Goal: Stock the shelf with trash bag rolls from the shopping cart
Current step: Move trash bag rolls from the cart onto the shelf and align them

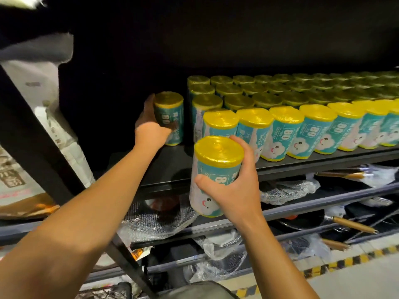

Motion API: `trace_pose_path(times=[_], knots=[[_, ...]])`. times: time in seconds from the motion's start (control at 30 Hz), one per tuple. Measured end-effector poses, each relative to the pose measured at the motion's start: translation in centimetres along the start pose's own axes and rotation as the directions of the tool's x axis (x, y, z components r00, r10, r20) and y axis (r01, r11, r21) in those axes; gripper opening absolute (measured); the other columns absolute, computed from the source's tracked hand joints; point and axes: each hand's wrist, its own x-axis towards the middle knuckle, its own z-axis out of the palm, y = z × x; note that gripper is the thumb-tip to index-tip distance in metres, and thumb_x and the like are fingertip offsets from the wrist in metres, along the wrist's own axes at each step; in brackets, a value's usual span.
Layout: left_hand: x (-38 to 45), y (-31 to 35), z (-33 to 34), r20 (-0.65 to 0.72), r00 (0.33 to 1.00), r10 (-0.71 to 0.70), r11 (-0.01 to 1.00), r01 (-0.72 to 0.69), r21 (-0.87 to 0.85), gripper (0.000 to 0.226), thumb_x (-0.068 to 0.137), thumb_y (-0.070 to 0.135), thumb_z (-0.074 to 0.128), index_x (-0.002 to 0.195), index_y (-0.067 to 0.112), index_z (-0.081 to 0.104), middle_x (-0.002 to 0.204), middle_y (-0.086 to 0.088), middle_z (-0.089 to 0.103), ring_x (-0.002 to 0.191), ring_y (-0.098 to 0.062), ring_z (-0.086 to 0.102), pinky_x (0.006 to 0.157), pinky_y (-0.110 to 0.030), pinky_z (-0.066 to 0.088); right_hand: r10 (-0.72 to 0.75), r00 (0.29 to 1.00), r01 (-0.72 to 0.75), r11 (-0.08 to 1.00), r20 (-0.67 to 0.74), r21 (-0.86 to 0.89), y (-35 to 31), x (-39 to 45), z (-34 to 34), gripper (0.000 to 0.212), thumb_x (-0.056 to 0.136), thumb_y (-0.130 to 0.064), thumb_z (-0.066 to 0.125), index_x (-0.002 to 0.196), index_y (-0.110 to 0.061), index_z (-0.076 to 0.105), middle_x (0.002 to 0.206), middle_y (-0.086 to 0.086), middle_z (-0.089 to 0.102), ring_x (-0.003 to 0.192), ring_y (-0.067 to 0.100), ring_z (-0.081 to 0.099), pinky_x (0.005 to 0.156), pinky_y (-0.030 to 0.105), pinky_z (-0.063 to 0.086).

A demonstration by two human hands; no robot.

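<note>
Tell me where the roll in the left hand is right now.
In the head view, the left hand holds the roll upright on the shelf, left of the stocked rows.

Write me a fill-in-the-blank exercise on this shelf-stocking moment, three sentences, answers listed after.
1. The left hand has its grip on a roll that stands on the ____.
2. The right hand holds a second roll in front of the shelf, not yet set ____.
3. Every roll in the stocked rows has a ____ top.

Answers: shelf; down; yellow
</note>
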Motion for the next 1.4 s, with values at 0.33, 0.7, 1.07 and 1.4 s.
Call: trace_pose_path(times=[0.33, 0.7, 1.07, 1.4], knots=[[5.9, -0.3, 4.1, -0.006, 1.0, -0.013, 0.997, 0.013, -0.078, 0.098, 0.083, 0.024, 0.076, 0.158, 0.028, 0.013, 0.147, -0.011, 0.05, 0.132, -0.033, 0.05, 0.106, -0.042, 0.042, -0.003, 0.995, 0.003, 1.0, -0.1, -0.006, -0.2, -0.3, 2.5, 0.092, 0.059, -0.024, 0.087, 0.135, -0.041, 0.039, 0.11, -0.034, 0.057, 0.104, 0.001, 0.064, 0.084, 0.02, 0.056], [8.0, -1.0, 5.5, -0.053, 0.998, -0.034, 0.991, 0.027, -0.128, 0.091, 0.08, 0.026, 0.079, 0.155, 0.019, 0.027, 0.147, -0.01, 0.05, 0.134, -0.03, 0.048, 0.109, -0.038, 0.04, -0.02, 0.985, 0.021, 1.0, -0.174, 0.006, 0.7, 0.1, 2.2, 0.087, 0.059, -0.019, 0.086, 0.132, -0.034, 0.041, 0.107, -0.037, 0.059, 0.1, -0.002, 0.065, 0.078, 0.015, 0.053], [-5.1, 1.7, -2.2, 0.151, 0.988, 0.023, 0.898, 0.046, -0.437, 0.037, 0.081, 0.01, 0.07, 0.113, 0.028, 0.063, 0.112, 0.005, 0.069, 0.101, -0.012, 0.067, 0.086, -0.028, 0.056, -0.016, 0.998, 0.02, 0.998, -0.063, 0.067, 0.5, 0.6, -0.4, 0.08, 0.064, -0.034, 0.082, 0.133, -0.033, 0.042, 0.109, -0.03, 0.062, 0.099, -0.007, 0.063, 0.076, 0.008, 0.049], [-17.4, 4.1, -4.0, 0.398, 0.9, 0.178, 0.927, -0.018, -0.374, 0.09, 0.066, 0.018, 0.091, 0.138, 0.034, 0.04, 0.12, 0.022, 0.063, 0.109, 0.003, 0.062, 0.085, -0.02, 0.053, -0.077, 0.991, 0.063, 0.99, 0.113, 0.125, -0.8, 1.4, 0.4, 0.08, 0.072, -0.027, 0.079, 0.141, -0.022, 0.038, 0.119, -0.014, 0.06, 0.104, -0.005, 0.062, 0.081, 0.009, 0.047]])
